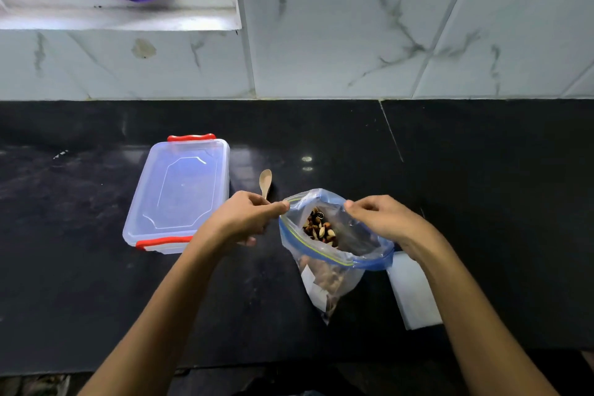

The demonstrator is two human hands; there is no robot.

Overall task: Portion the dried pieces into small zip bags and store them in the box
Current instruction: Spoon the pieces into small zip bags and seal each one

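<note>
Two hands spread the mouth of a clear zip bag point(334, 254) with a blue seal above a black countertop point(482, 202); the left hand point(247, 219) and right hand point(382, 219) each pinch its rim; brown and pale dried pieces point(319, 228) sit inside; a lidded clear box point(180, 193) with red clips lies left, beside a wooden spoon point(265, 182).

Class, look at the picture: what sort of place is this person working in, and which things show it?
Most likely a home kitchen: a polished black stone counter, marble-look wall tiles behind it, and a clear lidded food box beside a small wooden spoon.
</note>
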